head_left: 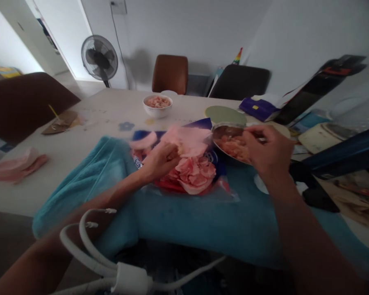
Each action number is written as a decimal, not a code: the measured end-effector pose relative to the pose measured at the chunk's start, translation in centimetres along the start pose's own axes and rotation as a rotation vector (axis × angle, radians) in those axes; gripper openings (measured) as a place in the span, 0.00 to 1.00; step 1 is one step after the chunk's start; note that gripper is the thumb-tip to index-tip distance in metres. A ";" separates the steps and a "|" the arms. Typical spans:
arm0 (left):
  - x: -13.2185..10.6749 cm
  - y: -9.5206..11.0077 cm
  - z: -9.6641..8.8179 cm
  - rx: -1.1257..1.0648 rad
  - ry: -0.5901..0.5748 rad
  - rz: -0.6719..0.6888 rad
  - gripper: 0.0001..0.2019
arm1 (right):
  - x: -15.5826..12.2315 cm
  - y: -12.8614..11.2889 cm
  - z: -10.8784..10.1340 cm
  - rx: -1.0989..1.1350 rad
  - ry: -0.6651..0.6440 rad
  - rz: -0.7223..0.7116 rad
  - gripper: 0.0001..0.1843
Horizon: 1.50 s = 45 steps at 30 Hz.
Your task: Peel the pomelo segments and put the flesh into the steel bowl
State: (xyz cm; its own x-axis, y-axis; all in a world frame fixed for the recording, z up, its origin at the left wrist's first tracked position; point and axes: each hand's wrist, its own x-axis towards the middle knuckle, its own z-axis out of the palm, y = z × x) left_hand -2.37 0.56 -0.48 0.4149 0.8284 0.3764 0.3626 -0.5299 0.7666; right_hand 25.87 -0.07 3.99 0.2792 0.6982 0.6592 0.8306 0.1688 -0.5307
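My left hand (162, 161) is closed, its fingertips pressed together at the edge of a pale pink, thin sheet-like piece (190, 139). What it pinches is too blurred to make out. Below lies a pile of ruffled, petal-like pink pieces (197, 174) on a blue and clear plastic bag (230, 194). To the right, a metal bowl (218, 129) holds small pinkish-orange bits (233, 147). Over that bowl's right side my right hand (269, 149) is closed, fingers curled together; whatever they grip is hidden.
A teal towel (110, 164) covers the table's near side. Farther back stands a white bowl (158, 111) of pink pieces, near a green round mat (226, 114). More pink pieces (18, 166) lie at left. A blue cylinder (344, 153) and white cables (95, 254) are close by.
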 end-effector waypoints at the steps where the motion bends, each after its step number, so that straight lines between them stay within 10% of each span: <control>1: 0.0 0.0 0.0 0.016 0.003 0.012 0.14 | 0.5 1.1 -0.3 -0.081 0.002 0.001 0.07; 7: 0.0 0.0 0.2 0.084 -0.009 0.036 0.14 | 1.5 4.0 -0.5 -0.164 -0.196 -0.010 0.09; 18: -0.5 -0.7 0.4 0.294 -0.004 0.103 0.05 | -1.9 -8.1 2.6 0.221 -0.574 -0.159 0.13; 25: -0.7 -0.8 0.5 0.399 -0.004 0.140 0.05 | -2.2 -9.6 4.2 0.108 -0.728 -0.252 0.09; 36: -0.8 -1.0 0.7 0.323 0.005 0.110 0.10 | -3.1 -9.0 4.2 0.259 -0.661 -0.039 0.11; 45: -0.1 0.8 -0.3 -0.296 -0.039 -0.339 0.09 | -0.7 -4.3 1.3 0.112 -0.244 0.003 0.05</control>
State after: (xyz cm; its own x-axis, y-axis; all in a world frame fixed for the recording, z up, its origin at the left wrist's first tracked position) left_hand -2.37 0.06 0.23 0.3473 0.9357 0.0623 0.2316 -0.1499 0.9612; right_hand 21.42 -0.38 5.09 0.1457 0.8439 0.5164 0.7674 0.2330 -0.5973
